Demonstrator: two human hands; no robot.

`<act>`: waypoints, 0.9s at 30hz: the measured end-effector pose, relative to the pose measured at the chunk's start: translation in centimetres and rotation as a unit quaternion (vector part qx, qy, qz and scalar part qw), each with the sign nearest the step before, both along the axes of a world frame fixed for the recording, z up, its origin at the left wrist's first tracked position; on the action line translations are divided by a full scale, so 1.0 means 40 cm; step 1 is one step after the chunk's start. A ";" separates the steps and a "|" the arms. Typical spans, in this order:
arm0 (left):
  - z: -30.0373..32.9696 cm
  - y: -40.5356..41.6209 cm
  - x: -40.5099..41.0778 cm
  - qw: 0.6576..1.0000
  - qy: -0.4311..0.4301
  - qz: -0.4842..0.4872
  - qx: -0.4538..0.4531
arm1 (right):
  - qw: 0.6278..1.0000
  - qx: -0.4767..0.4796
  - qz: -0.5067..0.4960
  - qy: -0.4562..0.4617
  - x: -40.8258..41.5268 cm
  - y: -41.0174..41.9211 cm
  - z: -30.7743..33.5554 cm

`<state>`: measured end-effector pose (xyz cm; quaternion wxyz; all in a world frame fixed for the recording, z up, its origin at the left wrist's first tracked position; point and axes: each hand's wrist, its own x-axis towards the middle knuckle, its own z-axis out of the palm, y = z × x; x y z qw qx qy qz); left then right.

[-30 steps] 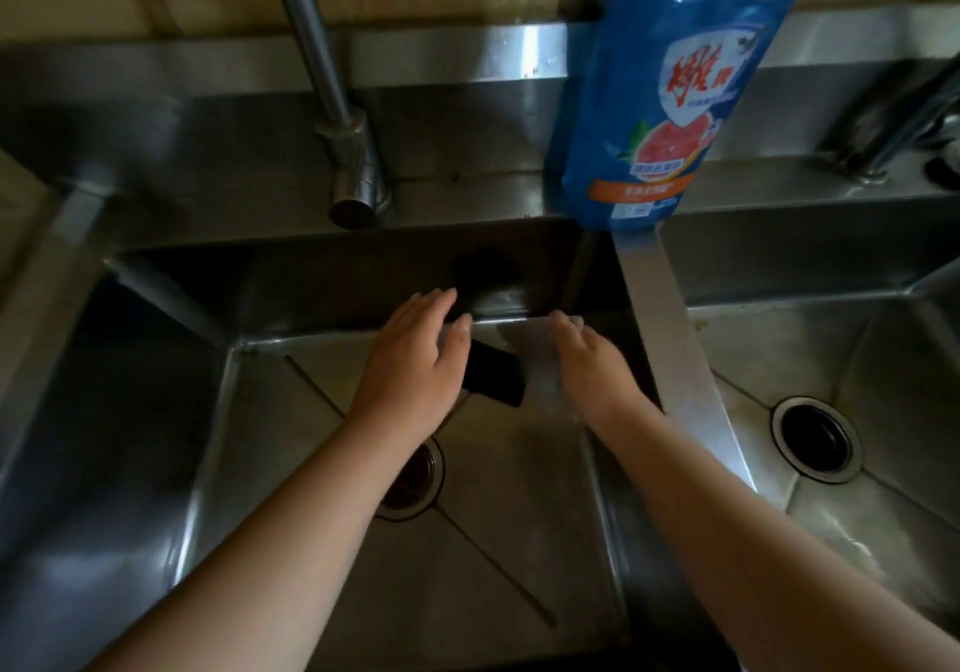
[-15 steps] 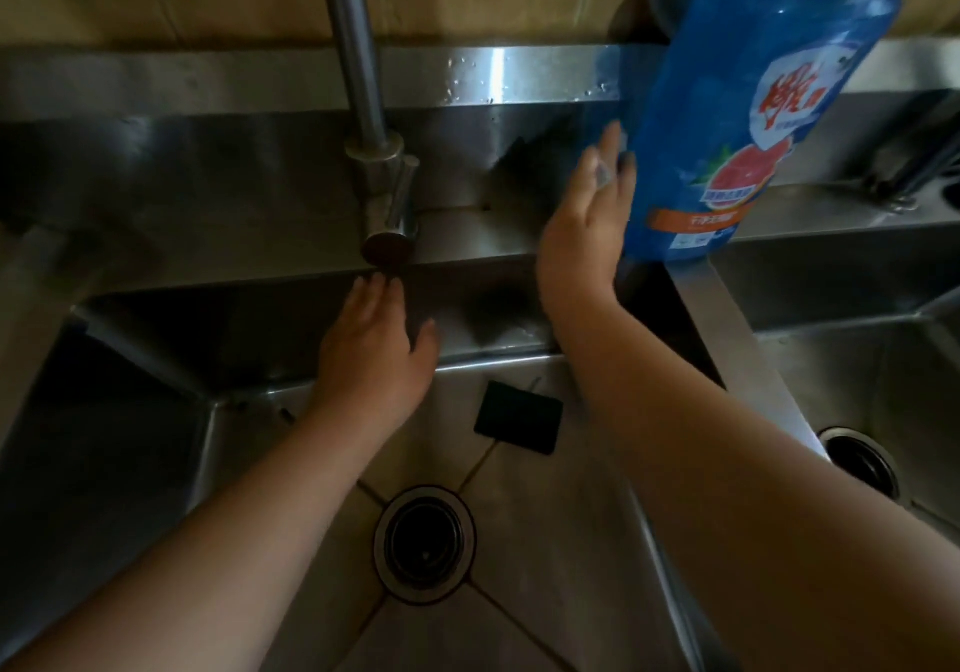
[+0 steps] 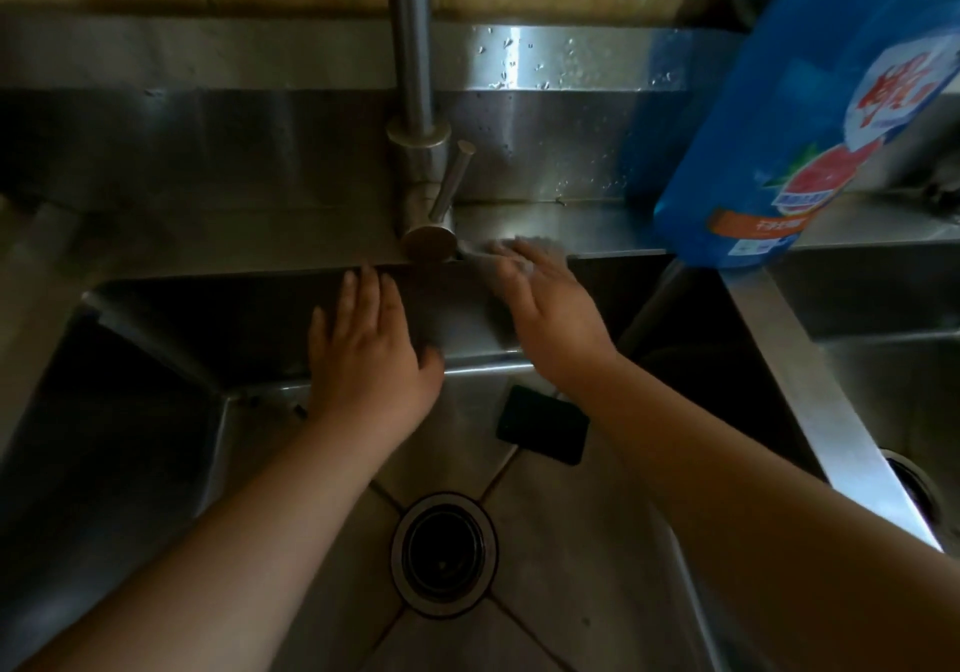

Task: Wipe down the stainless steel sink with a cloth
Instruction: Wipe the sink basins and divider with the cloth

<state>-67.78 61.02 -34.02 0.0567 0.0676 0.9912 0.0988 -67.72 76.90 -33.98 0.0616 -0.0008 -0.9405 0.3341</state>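
Note:
The stainless steel sink (image 3: 156,463) fills the head view, with its drain (image 3: 444,554) low in the middle. A dark rectangular cloth pad (image 3: 543,430) lies loose on the basin floor, below my right wrist, and neither hand touches it. My left hand (image 3: 366,359) lies flat against the basin's back wall, its fingertips at the ledge, holding nothing. My right hand (image 3: 548,308) is spread flat with its fingers on the back ledge beside the tap base (image 3: 428,243). Those fingertips are blurred over a pale patch.
The tap pipe (image 3: 410,48) rises from the ledge, with its lever (image 3: 452,183) angled to the right. A large blue detergent bottle (image 3: 800,126) stands at the right on the ledge, above the divider (image 3: 810,385). A second basin (image 3: 893,370) lies to the right.
My right hand has come down from beside the blue bottle to the ledge by the tap base. The left hand stays on the back wall. The pad lies where it was.

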 end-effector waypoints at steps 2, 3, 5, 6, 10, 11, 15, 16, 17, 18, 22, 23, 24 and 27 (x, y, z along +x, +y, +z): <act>-0.002 -0.007 0.012 1.000 0.006 -0.007 0.016 | 0.964 -0.227 -0.132 -0.032 0.034 0.013 0.034; -0.002 -0.010 0.017 1.000 0.009 -0.011 0.024 | 0.921 -0.324 -0.214 -0.031 0.031 0.027 0.050; -0.002 -0.013 0.020 0.999 0.010 -0.011 0.044 | 0.849 -0.424 -0.314 -0.014 -0.002 0.051 0.081; -0.003 -0.014 0.021 0.999 0.011 -0.011 0.051 | 0.835 -0.438 -0.333 -0.011 -0.027 0.057 0.095; -0.002 -0.009 0.034 0.996 0.009 -0.017 0.083 | 0.893 -0.355 -0.268 -0.065 -0.086 0.013 0.101; -0.003 -0.009 0.041 0.996 0.005 -0.019 0.090 | 0.912 -0.322 -0.242 -0.083 -0.079 -0.004 0.090; -0.006 -0.023 0.083 0.972 -0.079 0.064 0.212 | 0.902 -0.370 -0.199 -0.103 0.020 -0.069 0.035; -0.007 -0.029 0.098 0.951 -0.118 0.104 0.267 | 0.874 -0.420 -0.211 -0.124 0.053 -0.082 0.020; -0.008 -0.036 0.111 0.925 -0.153 0.139 0.319 | 0.844 -0.462 -0.228 -0.148 0.082 -0.091 0.003; -0.011 -0.042 0.124 0.902 -0.181 0.166 0.354 | 0.802 -0.512 -0.253 -0.175 0.108 -0.097 -0.016; -0.013 -0.050 0.158 0.854 -0.225 0.204 0.422 | 0.565 -0.732 -0.289 -0.246 0.190 -0.130 -0.046; -0.011 -0.051 0.164 0.842 -0.231 0.210 0.439 | 0.542 -0.748 -0.279 -0.262 0.207 -0.140 -0.048; -0.008 -0.053 0.172 0.830 -0.239 0.217 0.454 | 0.534 -0.753 -0.262 -0.283 0.225 -0.149 -0.051; 0.003 -0.098 0.205 0.839 -0.246 0.216 0.434 | 0.537 -0.740 -0.222 -0.339 0.252 -0.175 -0.055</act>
